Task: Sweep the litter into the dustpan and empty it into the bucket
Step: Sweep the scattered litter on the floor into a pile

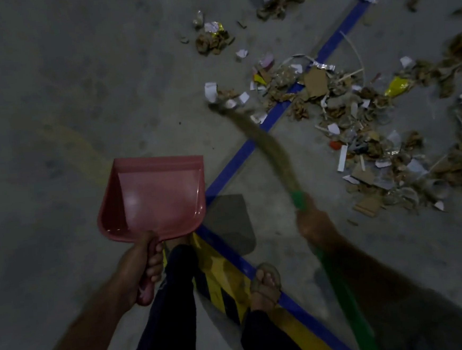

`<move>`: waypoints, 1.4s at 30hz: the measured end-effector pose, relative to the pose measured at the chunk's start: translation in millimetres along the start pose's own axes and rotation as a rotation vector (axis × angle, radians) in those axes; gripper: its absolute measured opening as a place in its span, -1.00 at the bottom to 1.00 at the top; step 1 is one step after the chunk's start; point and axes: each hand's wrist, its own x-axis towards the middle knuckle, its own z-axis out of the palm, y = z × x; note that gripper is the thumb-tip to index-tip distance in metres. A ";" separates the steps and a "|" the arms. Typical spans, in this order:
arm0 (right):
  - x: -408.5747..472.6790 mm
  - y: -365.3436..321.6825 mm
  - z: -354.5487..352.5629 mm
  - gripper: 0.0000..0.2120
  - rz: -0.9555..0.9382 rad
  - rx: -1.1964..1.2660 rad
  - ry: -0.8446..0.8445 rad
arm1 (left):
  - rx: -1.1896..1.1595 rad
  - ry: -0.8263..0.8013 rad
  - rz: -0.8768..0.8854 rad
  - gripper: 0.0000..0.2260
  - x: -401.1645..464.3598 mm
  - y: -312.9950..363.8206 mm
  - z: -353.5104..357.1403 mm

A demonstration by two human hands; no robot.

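Two hands are busy here, each wrapped round a tool. The left hand (143, 267) curls its fingers about the handle of a pink plastic dustpan (154, 197), which hangs above the grey concrete floor (52, 92) with its mouth pointing away from the person. The pan's inside is bare: only shiny reflections show on its smooth base, no scraps. The right hand (312, 223) grips the green handle of a grass broom (266, 144), just right of the dustpan; the blurred brush end reaches up and away from the pan toward the nearest white paper bits.

The litter (358, 115) lies well beyond and to the right of the dustpan, apart from it: torn cardboard, white paper slips, brown crumpled scraps, yellow and silver wrappers, spread in a loose band. A smaller clump (213, 38) sits farther off, straight ahead of the pan's mouth.

A blue floor line (237, 160) runs diagonally past the dustpan's right edge and through the litter. Below the pan, a yellow-and-black striped strip (218, 275) lies between the person's dark trouser legs, with a sandalled foot (264, 282) resting on its blue border.
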 end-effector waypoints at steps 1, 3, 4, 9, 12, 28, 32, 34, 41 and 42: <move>7.5 7.3 -15.9 -0.46 0.017 0.025 0.041 | -0.007 -0.012 0.001 -0.70 4.1 7.9 -1.0; 11.3 20.9 -42.4 -0.45 0.038 0.044 0.159 | 0.001 -0.022 0.000 -0.70 9.9 23.4 -5.8; 6.4 23.4 -52.1 -0.44 0.041 0.055 0.229 | 0.012 -0.025 -0.010 -0.69 12.2 30.3 -9.9; -53.0 -2.2 -67.9 -0.46 0.036 0.168 0.392 | 0.037 -0.068 -0.035 -0.68 15.9 64.9 -36.0; -97.3 -34.5 -49.9 -0.47 -0.030 0.146 0.453 | 0.071 -0.069 -0.049 -0.66 14.9 91.0 -52.3; -47.9 -219.5 70.5 -0.42 -0.397 -0.342 -0.139 | 0.090 -0.016 -0.077 -0.63 34.1 176.2 -104.5; -2.1 -223.0 61.5 -0.44 -0.296 -0.160 -0.136 | 0.122 -0.028 -0.083 -0.67 45.7 180.0 -86.5; 10.6 -224.3 43.8 -0.49 -0.209 0.044 -0.071 | 0.101 -0.033 -0.088 -0.67 47.0 183.5 -75.9; 93.5 -161.1 -48.6 -0.39 0.088 0.294 0.166 | 0.137 -0.047 -0.089 -0.68 71.7 213.7 -15.2; 104.9 -152.2 -69.9 -0.41 0.122 0.326 0.185 | 0.139 -0.050 -0.088 -0.67 76.0 219.6 -3.2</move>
